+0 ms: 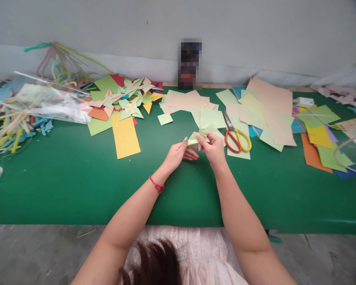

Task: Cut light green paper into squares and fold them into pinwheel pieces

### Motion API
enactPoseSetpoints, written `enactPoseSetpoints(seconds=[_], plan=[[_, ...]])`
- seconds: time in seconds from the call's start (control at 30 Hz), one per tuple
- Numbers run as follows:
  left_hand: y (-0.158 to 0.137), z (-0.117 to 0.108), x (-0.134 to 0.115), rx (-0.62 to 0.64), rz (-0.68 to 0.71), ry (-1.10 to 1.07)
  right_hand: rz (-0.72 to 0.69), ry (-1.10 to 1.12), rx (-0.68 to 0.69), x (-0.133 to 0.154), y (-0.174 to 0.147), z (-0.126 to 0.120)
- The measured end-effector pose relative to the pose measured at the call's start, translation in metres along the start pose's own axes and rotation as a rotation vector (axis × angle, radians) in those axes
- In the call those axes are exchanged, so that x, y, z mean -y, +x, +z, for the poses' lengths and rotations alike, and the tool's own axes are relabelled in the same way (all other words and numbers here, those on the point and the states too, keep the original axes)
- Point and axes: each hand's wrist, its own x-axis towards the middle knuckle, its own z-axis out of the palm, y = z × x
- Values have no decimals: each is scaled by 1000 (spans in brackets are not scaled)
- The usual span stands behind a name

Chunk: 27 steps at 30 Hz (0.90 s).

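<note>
Between my two hands is a small piece of light green paper (194,138), partly folded, held above the green table. My left hand (178,153) pinches its left end with the thumb on top, the other fingers stretched out below. On the right side, my right hand (212,147) grips the same paper between thumb and fingers. Just right of that hand lie scissors (233,136) with one red and one yellow handle, on pale green sheets (239,152). A small folded light green square (165,119) rests beyond my left hand.
Folded paper stars (130,107) pile up at back left, near a yellow sheet (126,136). Strips and fuzzy stems (20,118) crowd the far left. Pink sheets (273,107) and coloured papers (320,138) spread right. A blurred phone-like object (190,65) leans on the wall.
</note>
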Motion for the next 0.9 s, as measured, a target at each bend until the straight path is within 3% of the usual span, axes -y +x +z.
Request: enactPoseSetpoints(seconds=[0.23,0.47,0.7,0.9], plan=[[-1,0,0,14,43,24,15,7,89,4,-2,3],[-1,-3,-6,11,34,9,5,13,77,5,-3,5],[-2,-3,-9,28,55,24,81,59,90,3,-4,8],[-3,-2,-9,4,29,32,20,42,59,3,-4,8]])
